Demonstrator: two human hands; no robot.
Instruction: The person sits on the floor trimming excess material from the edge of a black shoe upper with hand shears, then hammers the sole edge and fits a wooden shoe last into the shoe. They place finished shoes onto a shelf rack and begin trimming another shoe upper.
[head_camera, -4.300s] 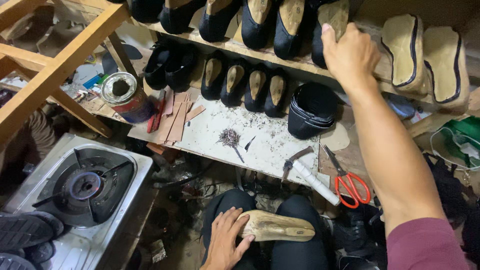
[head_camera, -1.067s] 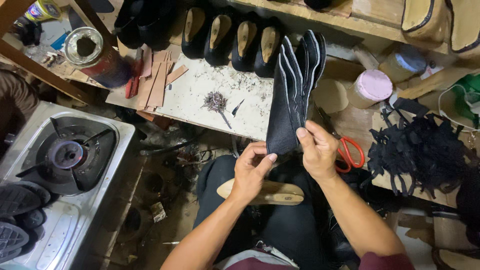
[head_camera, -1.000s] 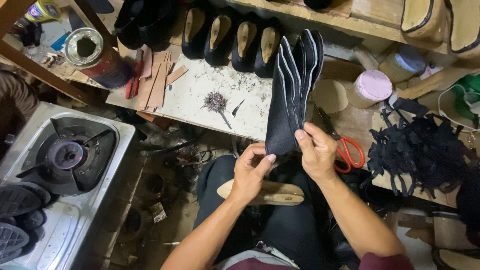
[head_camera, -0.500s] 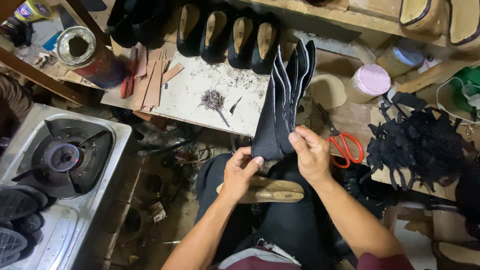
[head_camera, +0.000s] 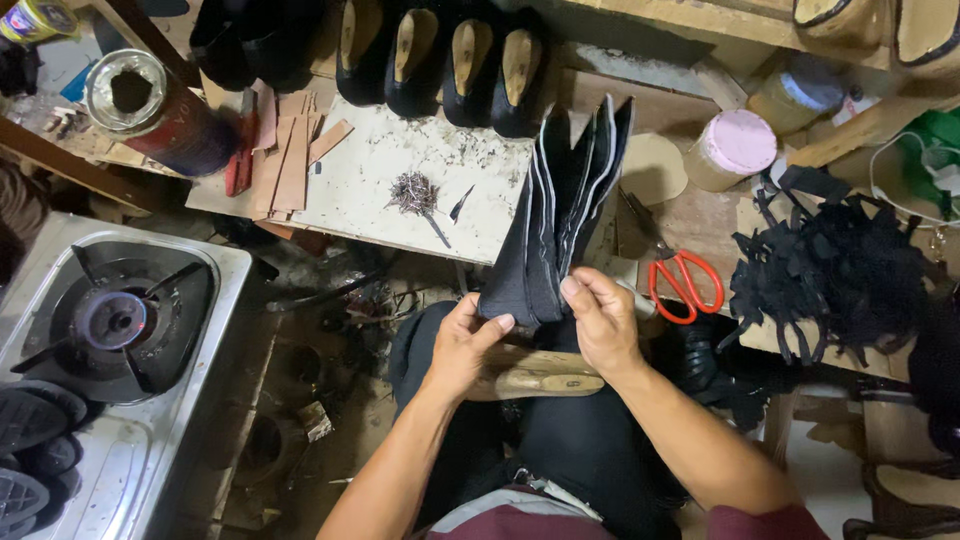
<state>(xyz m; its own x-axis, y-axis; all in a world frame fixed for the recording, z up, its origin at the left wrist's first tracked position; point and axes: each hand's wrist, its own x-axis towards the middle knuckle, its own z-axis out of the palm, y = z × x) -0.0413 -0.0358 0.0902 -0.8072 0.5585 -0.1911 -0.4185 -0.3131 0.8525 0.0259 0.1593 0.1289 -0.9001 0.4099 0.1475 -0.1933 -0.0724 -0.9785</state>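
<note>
Above the person's lap, at the centre of the view, both hands hold a stack of dark fabric shoe-upper pieces (head_camera: 560, 220) upright, its tips fanning toward twelve o'clock. The left hand (head_camera: 462, 345) pinches the stack's lower edge from seven o'clock, thumb pressed on the cloth; the right hand (head_camera: 600, 320) closes its grip on the same edge from four o'clock, fingers curled over it. A wooden shoe last (head_camera: 540, 375) lies across the lap just beneath the hands. Red-handled scissors (head_camera: 685, 285) rest on the tabletop (head_camera: 380, 195) at three o'clock, near a heap of black scraps (head_camera: 840, 280).
</note>
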